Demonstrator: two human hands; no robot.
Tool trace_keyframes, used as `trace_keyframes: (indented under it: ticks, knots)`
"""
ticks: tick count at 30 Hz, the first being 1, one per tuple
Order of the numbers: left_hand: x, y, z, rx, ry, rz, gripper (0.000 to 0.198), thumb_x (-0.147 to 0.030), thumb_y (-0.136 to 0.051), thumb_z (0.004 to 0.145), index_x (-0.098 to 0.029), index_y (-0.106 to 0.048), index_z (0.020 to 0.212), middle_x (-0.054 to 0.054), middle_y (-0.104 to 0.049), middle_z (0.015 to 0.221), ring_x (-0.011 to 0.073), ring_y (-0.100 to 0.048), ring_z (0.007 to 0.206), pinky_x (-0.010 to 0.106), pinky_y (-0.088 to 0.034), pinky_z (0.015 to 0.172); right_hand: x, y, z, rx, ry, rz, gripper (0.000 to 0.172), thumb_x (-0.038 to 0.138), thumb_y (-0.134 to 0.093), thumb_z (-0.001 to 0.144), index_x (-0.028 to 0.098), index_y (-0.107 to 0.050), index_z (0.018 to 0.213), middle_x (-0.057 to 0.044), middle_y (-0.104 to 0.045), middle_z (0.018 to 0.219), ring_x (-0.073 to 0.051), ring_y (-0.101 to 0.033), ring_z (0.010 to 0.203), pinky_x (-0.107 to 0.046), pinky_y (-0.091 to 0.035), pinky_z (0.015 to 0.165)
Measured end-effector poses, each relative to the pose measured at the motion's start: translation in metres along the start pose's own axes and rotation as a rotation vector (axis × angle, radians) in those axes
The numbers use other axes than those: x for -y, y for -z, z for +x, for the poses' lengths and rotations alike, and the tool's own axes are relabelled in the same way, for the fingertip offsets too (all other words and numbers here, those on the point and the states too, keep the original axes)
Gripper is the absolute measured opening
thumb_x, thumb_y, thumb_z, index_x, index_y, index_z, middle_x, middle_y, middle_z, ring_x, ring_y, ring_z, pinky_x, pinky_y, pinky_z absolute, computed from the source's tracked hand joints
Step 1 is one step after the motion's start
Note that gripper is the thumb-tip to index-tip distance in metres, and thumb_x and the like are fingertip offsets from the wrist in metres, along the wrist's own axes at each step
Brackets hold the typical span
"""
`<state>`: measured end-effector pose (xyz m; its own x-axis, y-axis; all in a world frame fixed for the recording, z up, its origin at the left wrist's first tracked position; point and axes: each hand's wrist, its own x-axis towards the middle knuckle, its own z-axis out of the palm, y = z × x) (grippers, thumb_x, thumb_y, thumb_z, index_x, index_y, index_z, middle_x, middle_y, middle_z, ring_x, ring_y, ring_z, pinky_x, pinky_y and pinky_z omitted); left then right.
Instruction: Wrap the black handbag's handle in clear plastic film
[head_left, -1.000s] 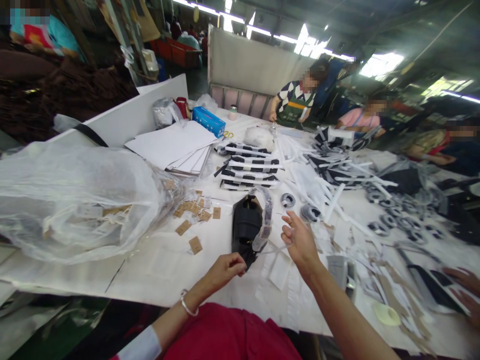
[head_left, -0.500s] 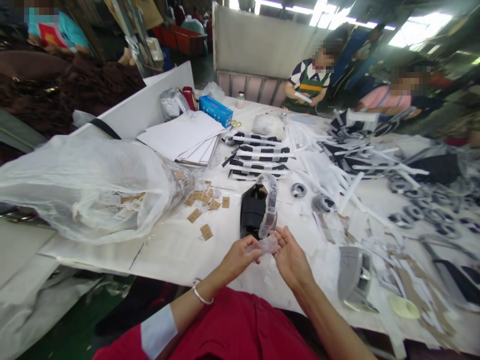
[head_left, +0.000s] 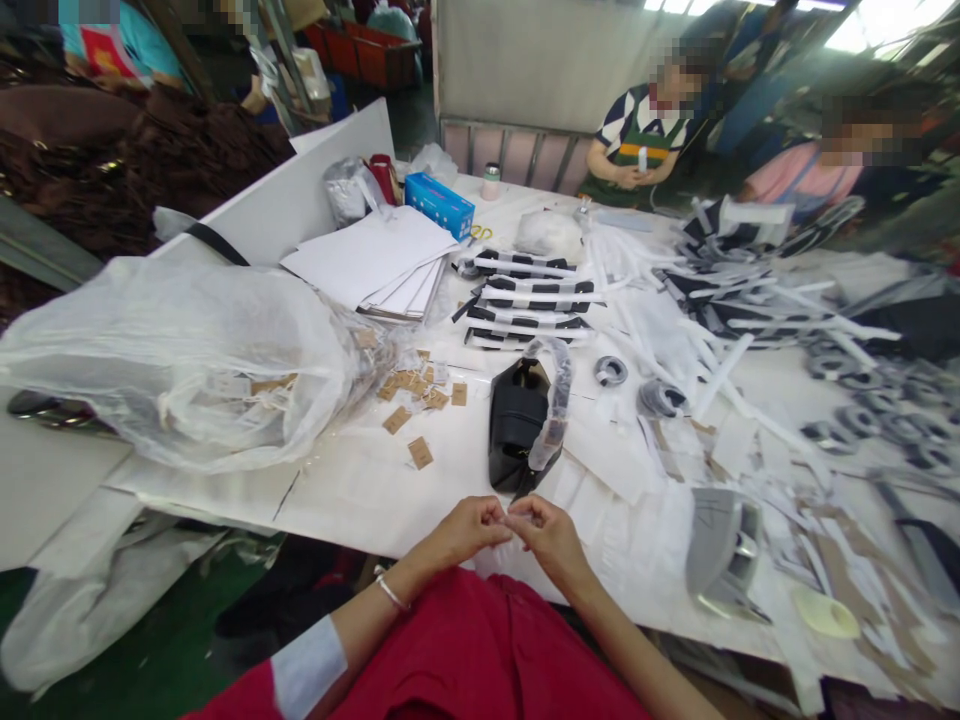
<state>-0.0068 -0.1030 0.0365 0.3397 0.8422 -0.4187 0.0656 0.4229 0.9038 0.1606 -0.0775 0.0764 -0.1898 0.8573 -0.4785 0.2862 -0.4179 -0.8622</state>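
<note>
Both hands meet at the table's front edge, fingertips pinched close together. My left hand [head_left: 469, 530] and my right hand [head_left: 551, 540] grip a thin sheet of clear plastic [head_left: 504, 562], which hangs down between them. Just beyond the fingers stands a small black handbag [head_left: 517, 415]. Its curved handle [head_left: 559, 395] is wrapped in clear plastic and arches along the bag's right side. A dark strap end lies between the bag and my right fingers; I cannot tell if they touch it.
Brown tags [head_left: 421, 453] lie left of the bag, beside a big translucent sack [head_left: 187, 360]. Wrapped black straps [head_left: 529, 293] lie behind. Rolled strips [head_left: 663, 398], a grey tape dispenser [head_left: 724, 550] and paper scraps cover the right. Two people sit across the table.
Both hands have drawn back toward my body and closer together, taking the plastic sheet away from the bag's handle. The view has shifted slightly.
</note>
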Motion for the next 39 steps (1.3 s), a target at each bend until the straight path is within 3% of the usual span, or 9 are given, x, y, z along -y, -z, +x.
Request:
trace_keyframes:
  ticks: [7, 12, 15, 19, 24, 29, 35, 39]
  knots:
    - [0.018, 0.014, 0.004, -0.111, 0.049, 0.061, 0.036, -0.05, -0.066, 0.066, -0.017, -0.053, 0.069, -0.006, -0.042, 0.059, 0.0097, -0.034, 0.058, 0.024, -0.022, 0.055, -0.042, 0.035, 0.029, -0.212, -0.114, 0.064, 0.027, 0.043, -0.072, 0.06, 0.018, -0.065, 0.067, 0.002, -0.061, 0.057, -0.01, -0.05, 0.047, -0.026, -0.036, 0.049]
    - [0.022, 0.022, 0.006, -0.169, 0.032, 0.011, 0.038, -0.051, -0.068, 0.066, -0.016, -0.055, 0.069, -0.005, -0.048, 0.061, 0.0104, -0.038, 0.06, 0.024, -0.027, 0.058, -0.065, 0.03, 0.043, -0.151, -0.231, 0.035, 0.042, 0.044, -0.079, 0.048, 0.019, -0.067, 0.079, 0.001, -0.067, 0.067, -0.014, -0.058, 0.053, -0.026, -0.039, 0.048]
    - [0.024, 0.022, 0.007, -0.171, 0.011, -0.075, 0.041, -0.052, -0.069, 0.066, -0.014, -0.06, 0.078, -0.003, -0.052, 0.064, 0.0105, -0.04, 0.06, 0.024, -0.028, 0.059, -0.067, 0.015, 0.045, -0.061, -0.214, 0.073, 0.039, 0.049, -0.078, 0.053, 0.018, -0.067, 0.075, 0.001, -0.066, 0.066, -0.014, -0.058, 0.057, -0.025, -0.04, 0.051]
    - [0.024, 0.025, 0.003, -0.202, -0.01, -0.148, 0.038, -0.049, -0.07, 0.068, -0.014, -0.062, 0.08, -0.002, -0.055, 0.068, 0.0109, -0.044, 0.062, 0.025, -0.031, 0.061, -0.062, 0.006, 0.037, 0.027, -0.175, 0.095, 0.04, 0.054, -0.077, 0.058, 0.017, -0.064, 0.063, 0.002, -0.059, 0.052, -0.012, -0.054, 0.053, -0.024, -0.038, 0.049]
    - [0.019, 0.033, -0.007, -0.292, 0.013, -0.184, 0.036, -0.047, -0.073, 0.067, -0.014, -0.06, 0.073, -0.003, -0.055, 0.066, 0.0111, -0.045, 0.063, 0.025, -0.034, 0.063, -0.035, 0.006, 0.01, 0.245, -0.326, 0.425, 0.036, 0.043, -0.085, 0.062, 0.015, -0.07, 0.081, 0.002, -0.063, 0.061, -0.008, -0.053, 0.05, -0.021, -0.04, 0.049]
    - [0.012, 0.038, -0.016, -0.334, 0.028, -0.196, 0.034, -0.045, -0.074, 0.066, -0.014, -0.059, 0.069, -0.003, -0.054, 0.064, 0.0106, -0.044, 0.062, 0.025, -0.034, 0.062, -0.005, -0.001, -0.003, 0.187, -0.422, 0.798, 0.029, 0.029, -0.088, 0.062, 0.018, -0.071, 0.082, 0.004, -0.062, 0.064, -0.004, -0.052, 0.05, -0.018, -0.044, 0.049]
    - [0.008, 0.037, -0.018, -0.339, 0.015, -0.136, 0.028, -0.041, -0.069, 0.067, -0.015, -0.06, 0.066, -0.003, -0.057, 0.061, 0.0111, -0.048, 0.06, 0.025, -0.038, 0.062, 0.005, -0.009, 0.003, 0.153, -0.463, 0.872, 0.031, 0.023, -0.09, 0.059, 0.017, -0.07, 0.083, 0.006, -0.063, 0.063, -0.004, -0.056, 0.052, -0.014, -0.047, 0.047]
    - [0.009, 0.038, -0.022, -0.271, 0.017, -0.094, 0.024, -0.038, -0.067, 0.068, -0.015, -0.061, 0.066, -0.003, -0.058, 0.06, 0.0107, -0.047, 0.059, 0.024, -0.037, 0.06, 0.007, -0.011, 0.003, 0.116, -0.447, 0.917, 0.035, 0.022, -0.092, 0.056, 0.017, -0.071, 0.083, 0.006, -0.065, 0.063, -0.004, -0.058, 0.052, -0.014, -0.049, 0.047]
